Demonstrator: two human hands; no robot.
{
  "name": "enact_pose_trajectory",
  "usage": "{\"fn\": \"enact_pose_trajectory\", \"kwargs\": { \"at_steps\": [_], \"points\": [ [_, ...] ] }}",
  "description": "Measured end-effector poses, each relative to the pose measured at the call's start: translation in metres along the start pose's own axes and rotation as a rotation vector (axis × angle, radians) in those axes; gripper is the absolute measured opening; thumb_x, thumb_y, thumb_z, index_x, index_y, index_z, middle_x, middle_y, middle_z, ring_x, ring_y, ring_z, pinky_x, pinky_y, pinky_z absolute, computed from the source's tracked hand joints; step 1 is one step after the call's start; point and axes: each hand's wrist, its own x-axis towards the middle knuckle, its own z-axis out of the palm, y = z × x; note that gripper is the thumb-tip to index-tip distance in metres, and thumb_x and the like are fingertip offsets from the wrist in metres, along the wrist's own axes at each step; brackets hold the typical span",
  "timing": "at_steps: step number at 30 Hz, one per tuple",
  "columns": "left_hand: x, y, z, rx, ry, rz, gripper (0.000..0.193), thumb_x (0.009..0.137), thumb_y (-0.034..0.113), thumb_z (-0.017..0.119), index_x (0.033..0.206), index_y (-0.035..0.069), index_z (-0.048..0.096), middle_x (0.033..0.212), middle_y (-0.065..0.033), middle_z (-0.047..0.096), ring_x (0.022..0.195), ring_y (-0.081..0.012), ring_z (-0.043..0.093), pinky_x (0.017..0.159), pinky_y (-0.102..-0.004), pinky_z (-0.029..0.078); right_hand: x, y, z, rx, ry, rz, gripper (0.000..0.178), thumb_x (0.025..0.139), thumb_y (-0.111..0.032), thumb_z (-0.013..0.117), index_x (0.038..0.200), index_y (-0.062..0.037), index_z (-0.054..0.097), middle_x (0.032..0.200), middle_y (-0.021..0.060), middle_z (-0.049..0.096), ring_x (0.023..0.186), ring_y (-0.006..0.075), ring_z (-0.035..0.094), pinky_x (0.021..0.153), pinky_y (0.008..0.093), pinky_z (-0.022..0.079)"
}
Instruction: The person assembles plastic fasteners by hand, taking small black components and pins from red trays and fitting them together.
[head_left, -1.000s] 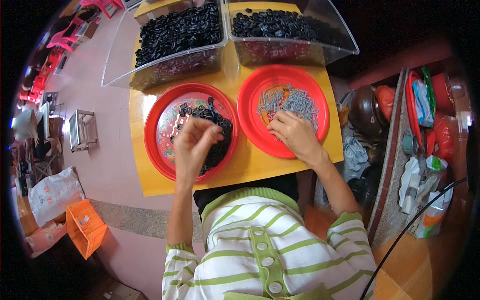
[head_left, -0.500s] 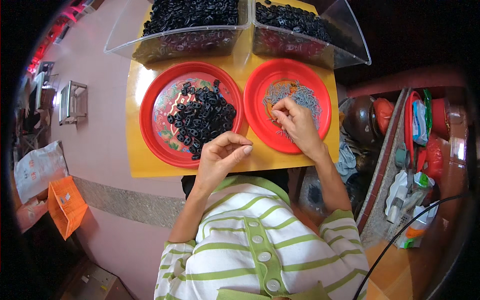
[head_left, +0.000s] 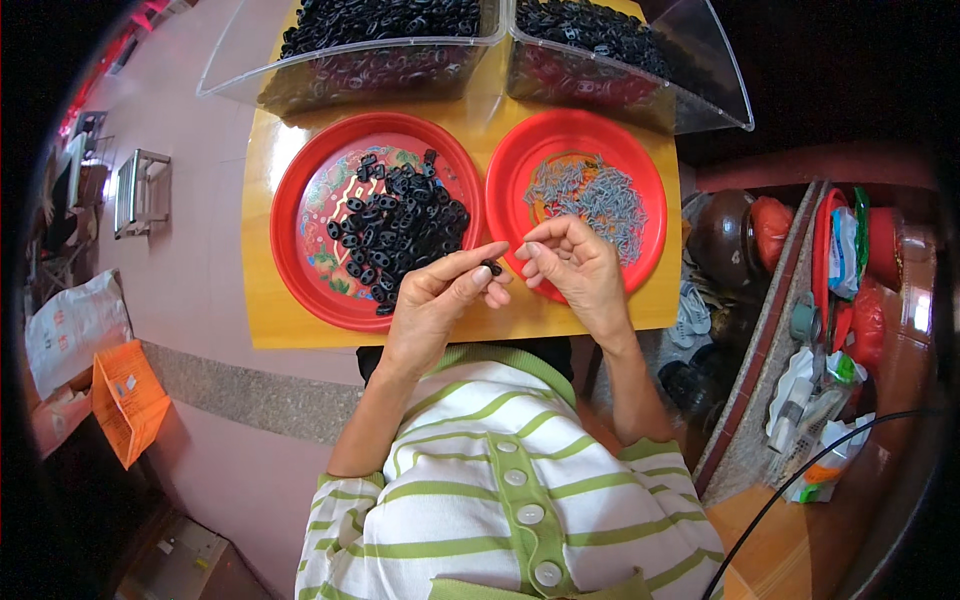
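Note:
My left hand [head_left: 440,305] is closed in a pinch on a small black plastic piece [head_left: 491,267], which shows between thumb and fingers. Beside it, over the near edge of the right plate, my right hand [head_left: 580,275] is closed too, thumb against fingertips. Whatever those fingertips hold is too small to make out. Left of my hands, a red patterned plate [head_left: 290,265] carries a heap of similar black pieces [head_left: 400,220] with two holes each. The plain red plate [head_left: 645,165] on the right holds many thin grey screws [head_left: 610,205].
Two clear plastic bins [head_left: 370,75] full of black pieces stand at the far side of the yellow table [head_left: 270,325]. A ledge with bags and packets [head_left: 800,400] is on the right, crossed by a black cable [head_left: 780,490]. A metal stool [head_left: 142,193] stands left.
My right hand has come off the screws toward my left hand, still pinching. My left fingers have turned, so the black piece now shows between them.

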Motion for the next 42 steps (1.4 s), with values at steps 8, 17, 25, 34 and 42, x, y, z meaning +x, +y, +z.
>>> {"fn": "enact_pose_trajectory", "kwargs": {
  "at_steps": [8,17,25,34,42],
  "points": [
    [-0.001,-0.001,-0.011,-0.145,0.018,-0.034,0.019,0.091,0.007,0.055,0.106,-0.003,0.061,0.092,-0.0091,0.064,0.075,-0.0105,0.06,0.071,-0.0226,0.048,-0.001,0.0,0.022,0.149,0.01,-0.14,0.01,0.088,-0.003,0.059,0.097,-0.0015,0.059,0.094,0.0058,0.062,0.079,0.0084,0.058,0.065,0.0199,0.049],
    [-0.005,-0.001,-0.013,-0.184,0.013,-0.016,0.017,0.091,0.007,0.055,0.104,-0.002,0.062,0.092,-0.0075,0.064,0.076,-0.0093,0.058,0.071,-0.0221,0.047,0.001,0.002,0.038,0.23,-0.081,-0.144,0.008,0.088,-0.004,0.059,0.096,-0.0018,0.06,0.096,0.0054,0.061,0.081,0.0085,0.057,0.069,0.0207,0.047],
    [-0.01,0.0,-0.009,-0.129,0.071,0.01,0.016,0.091,0.007,0.056,0.102,-0.003,0.062,0.088,-0.0072,0.065,0.073,-0.0098,0.059,0.069,-0.0212,0.047,-0.003,0.004,0.041,0.145,-0.05,-0.21,0.009,0.089,-0.007,0.059,0.096,-0.0006,0.06,0.088,0.0041,0.063,0.075,0.0074,0.06,0.065,0.021,0.05],
    [-0.008,0.0,-0.004,0.122,0.13,0.087,0.016,0.091,0.006,0.056,0.1,-0.005,0.062,0.084,-0.0055,0.064,0.071,-0.0083,0.058,0.068,-0.0215,0.048,-0.006,0.009,0.044,0.118,-0.025,-0.221,0.008,0.091,-0.004,0.056,0.097,0.0,0.058,0.086,0.0043,0.063,0.073,0.0074,0.061,0.065,0.0205,0.05],
    [-0.007,0.002,-0.012,0.01,0.106,0.038,0.017,0.091,0.007,0.057,0.102,-0.004,0.063,0.084,-0.0048,0.064,0.071,-0.008,0.058,0.068,-0.021,0.047,-0.004,0.002,0.048,0.083,0.044,-0.185,0.012,0.089,-0.005,0.058,0.1,-0.0003,0.059,0.089,0.0044,0.065,0.081,0.0076,0.062,0.063,0.0211,0.051]
  ]
}}
